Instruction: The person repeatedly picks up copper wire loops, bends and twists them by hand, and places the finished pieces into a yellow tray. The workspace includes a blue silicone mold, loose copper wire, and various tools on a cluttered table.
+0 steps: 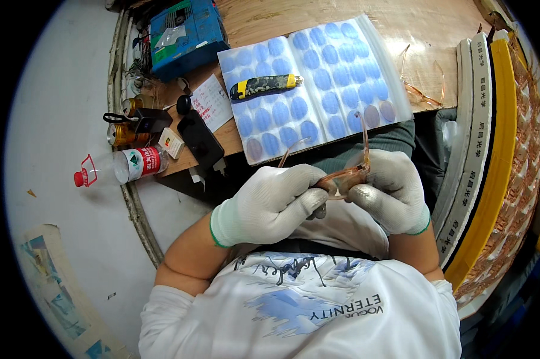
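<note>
Both hands wear white knit gloves and hold one translucent amber spectacle frame (349, 173) above my lap. My left hand (271, 203) grips the frame's left part, fingers curled around it. My right hand (391, 190) pinches the right part; one temple arm sticks up past it. Just beyond the hands, a clear sheet with rows of round blue stickers (318, 84) lies on the wooden bench (318, 18), and a yellow and camouflage utility knife (264, 85) rests on the sheet.
Another clear spectacle frame (422, 81) lies on the bench at the right. A blue box (186, 36), a black phone (201, 140), small bottles and a plastic water bottle (126, 166) crowd the left end. Stacked trays of frames (491, 155) stand along the right.
</note>
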The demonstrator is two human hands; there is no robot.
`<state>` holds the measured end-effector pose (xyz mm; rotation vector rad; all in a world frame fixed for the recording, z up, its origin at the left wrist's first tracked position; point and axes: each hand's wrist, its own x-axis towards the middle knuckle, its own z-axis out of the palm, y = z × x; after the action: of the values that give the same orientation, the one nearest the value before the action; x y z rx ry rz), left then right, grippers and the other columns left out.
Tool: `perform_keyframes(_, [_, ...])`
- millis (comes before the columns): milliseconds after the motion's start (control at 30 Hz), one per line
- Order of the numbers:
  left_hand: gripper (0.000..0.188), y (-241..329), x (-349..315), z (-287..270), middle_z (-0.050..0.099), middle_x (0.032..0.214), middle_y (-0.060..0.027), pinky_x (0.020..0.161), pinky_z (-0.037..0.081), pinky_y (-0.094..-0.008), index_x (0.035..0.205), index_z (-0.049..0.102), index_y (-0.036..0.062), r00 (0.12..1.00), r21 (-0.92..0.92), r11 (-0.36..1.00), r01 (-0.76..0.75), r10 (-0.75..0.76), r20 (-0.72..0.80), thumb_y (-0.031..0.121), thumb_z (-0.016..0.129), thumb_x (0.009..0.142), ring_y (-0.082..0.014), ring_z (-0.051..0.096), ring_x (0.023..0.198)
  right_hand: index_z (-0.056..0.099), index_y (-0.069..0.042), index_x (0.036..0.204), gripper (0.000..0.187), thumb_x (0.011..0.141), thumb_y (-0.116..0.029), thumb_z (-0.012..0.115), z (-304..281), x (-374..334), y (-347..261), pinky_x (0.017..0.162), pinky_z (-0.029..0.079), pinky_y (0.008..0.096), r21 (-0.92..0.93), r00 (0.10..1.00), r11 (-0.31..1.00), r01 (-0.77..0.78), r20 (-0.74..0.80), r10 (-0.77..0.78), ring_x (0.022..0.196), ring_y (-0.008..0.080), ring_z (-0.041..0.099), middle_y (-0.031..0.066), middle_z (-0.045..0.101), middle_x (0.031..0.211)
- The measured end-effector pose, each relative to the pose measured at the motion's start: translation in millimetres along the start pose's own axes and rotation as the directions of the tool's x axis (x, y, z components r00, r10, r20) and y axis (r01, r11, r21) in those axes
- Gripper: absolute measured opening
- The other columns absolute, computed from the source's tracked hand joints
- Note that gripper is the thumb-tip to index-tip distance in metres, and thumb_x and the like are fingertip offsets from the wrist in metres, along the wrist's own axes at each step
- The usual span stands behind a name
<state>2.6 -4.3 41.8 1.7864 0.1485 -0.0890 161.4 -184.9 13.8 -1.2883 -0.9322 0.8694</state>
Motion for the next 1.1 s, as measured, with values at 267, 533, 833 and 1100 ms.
perform_keyframes(267, [0.018,7,9,22,0.06,0.066,-0.0117,0.052,0.049,-0.0362,0.101,0.069,-0.0067,0.932,0.371,0.893,-0.254,0.328,-0.152,0.008,0.061,0.095,-0.029,0.06,0.052,0.069,0.004,0.078,0.017,0.082,-0.011,0.075,-6,-5,-18,0.05,0.04,0.0339,-0.163,0.988,0.986,-0.037,-0.155,0.011,0.052,0.0248,0.052,0.0137,0.053,0.062])
perform_keyframes(533, [0.019,15,22,17,0.063,0.067,-0.0116,0.053,0.051,-0.0366,0.104,0.069,-0.0047,0.935,0.483,0.847,-0.22,0.324,-0.142,0.008,0.065,0.091,-0.0296,0.063,0.054,0.064,0.002,0.076,0.018,0.085,-0.012,0.071,-13,4,-12,0.054,0.045,0.0385,-0.228,0.985,0.969,0.093,-0.121,-0.123,0.057,0.0327,0.056,0.0164,0.056,0.067])
perform_keyframes(833, [0.018,-2,59,38,0.068,0.067,-0.0101,0.059,0.053,-0.0279,0.101,0.066,-0.0048,0.991,0.413,0.911,0.0,0.055,-0.121,0.011,0.058,0.099,-0.0165,0.068,0.059,0.063,0.0,0.076,0.02,0.082,-0.014,0.076,-41,-11,25,0.057,0.049,0.0421,-0.378,0.979,0.926,0.017,-0.181,-0.091,0.063,0.0376,0.06,0.0186,0.057,0.07])
perform_keyframes(1100, [0.007,8,97,43,0.063,0.063,-0.0105,0.051,0.048,-0.0337,0.095,0.069,0.0022,0.982,0.576,0.813,-0.09,0.168,-0.083,0.005,0.07,0.089,-0.0244,0.062,0.05,0.069,0.0,0.101,0.031,0.077,-0.015,0.081,-55,-14,38,0.071,0.055,0.0363,-0.182,0.859,0.983,-0.01,-0.504,-0.085,0.08,0.0335,0.067,0.0149,0.067,0.09])
